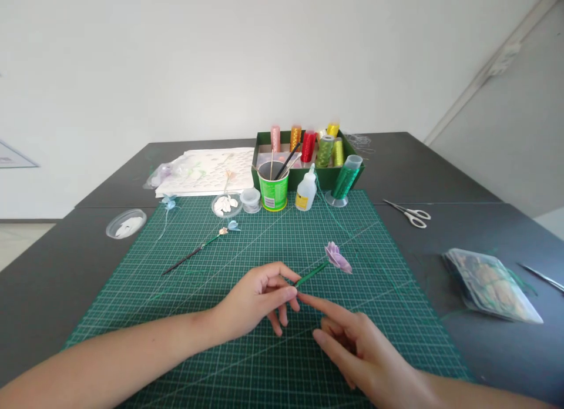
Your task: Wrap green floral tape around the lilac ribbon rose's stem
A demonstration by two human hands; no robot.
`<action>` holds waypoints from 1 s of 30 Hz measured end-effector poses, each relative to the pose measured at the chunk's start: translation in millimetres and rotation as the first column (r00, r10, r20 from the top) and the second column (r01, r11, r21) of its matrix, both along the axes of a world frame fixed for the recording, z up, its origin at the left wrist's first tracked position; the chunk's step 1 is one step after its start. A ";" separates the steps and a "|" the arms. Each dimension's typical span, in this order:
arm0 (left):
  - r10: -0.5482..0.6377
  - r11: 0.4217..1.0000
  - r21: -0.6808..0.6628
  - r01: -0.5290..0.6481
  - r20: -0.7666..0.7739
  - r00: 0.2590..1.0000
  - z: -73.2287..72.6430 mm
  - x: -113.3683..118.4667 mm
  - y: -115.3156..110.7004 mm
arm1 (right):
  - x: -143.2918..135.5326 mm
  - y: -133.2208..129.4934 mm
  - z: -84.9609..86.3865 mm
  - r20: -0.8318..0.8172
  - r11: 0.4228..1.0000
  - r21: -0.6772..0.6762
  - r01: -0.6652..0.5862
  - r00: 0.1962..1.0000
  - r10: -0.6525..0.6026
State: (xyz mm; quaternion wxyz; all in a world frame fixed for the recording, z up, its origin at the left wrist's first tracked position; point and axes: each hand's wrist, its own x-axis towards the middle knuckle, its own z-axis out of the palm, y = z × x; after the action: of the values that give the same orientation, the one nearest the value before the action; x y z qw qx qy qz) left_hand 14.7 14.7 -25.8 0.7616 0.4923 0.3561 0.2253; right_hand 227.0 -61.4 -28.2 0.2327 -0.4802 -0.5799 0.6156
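Between the thumb and fingers of my left hand (pixel 271 297) is the green stem of a purple flower (pixel 338 258); the bloom points up and to the right over the green cutting mat (pixel 264 244). My right hand (pixel 356 344) has its index finger stretched out, the tip touching by the stem's lower end at my left fingertips. Its thumb is apart and the other fingers are curled, with nothing seen in them. Farther left on the mat lies a dark stick (pixel 187 259) with a small peach flower and a blue one at its tip.
Behind stand a green cup (pixel 274 191) of tools, a glue bottle (pixel 306 191), a green thread spool (pixel 346 178) and a box (pixel 311 175) of spools. White scissors (pixel 412 214) and a plastic packet (pixel 491 285) lie right, dishes (pixel 126 224) left.
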 end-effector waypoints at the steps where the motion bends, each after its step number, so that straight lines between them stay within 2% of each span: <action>1: -0.006 1.000 -0.008 0.006 -0.019 1.000 -0.6 -0.8 -0.2 | 1.1 -0.4 0.4 0.059 0.996 0.082 -0.021 0.998 0.016; 4: -0.032 0.999 -0.042 0.028 -0.082 0.996 -0.2 -2.4 -0.6 | 5.0 -1.2 4.5 0.147 0.960 0.266 -0.088 0.988 0.050; 7: -0.081 0.995 -0.069 0.072 -0.138 0.987 2.4 -2.0 -1.1 | 11.1 -0.1 18.2 0.151 0.917 0.385 -0.103 0.987 0.048; 12: -0.138 0.990 -0.042 0.132 -0.238 0.961 7.5 1.3 -2.2 | 27.3 11.2 56.2 0.113 0.881 0.471 -0.041 0.994 -0.014; 15: -0.185 0.981 -0.002 0.194 -0.307 0.933 11.0 2.2 -2.9 | 36.8 24.1 73.3 0.089 0.857 0.512 -0.052 0.996 0.008; 17: -0.226 0.969 0.015 0.245 -0.332 0.916 13.3 2.7 -4.3 | 41.0 33.6 78.8 0.095 0.834 0.544 -0.092 0.994 0.048; 20: -0.258 0.960 0.026 0.280 -0.312 0.914 16.0 4.3 -8.5 | 42.9 47.1 78.2 0.125 0.801 0.577 -0.163 0.986 0.110; 24: -0.274 0.957 0.013 0.290 -0.287 0.918 14.9 6.9 -16.5 | 39.3 62.9 64.1 0.134 0.776 0.604 -0.182 0.983 0.126; 30: -0.267 0.960 0.017 0.279 -0.246 0.932 10.1 6.3 -23.2 | 34.9 79.8 34.8 0.137 0.809 0.570 -0.147 0.987 0.084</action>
State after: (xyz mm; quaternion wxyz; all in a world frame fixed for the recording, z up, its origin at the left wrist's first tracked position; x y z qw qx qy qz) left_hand 21.0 -8.5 -15.7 0.7236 0.5802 0.3683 0.0650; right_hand 261.9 18.4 6.7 0.2987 -0.3824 -0.7787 0.3976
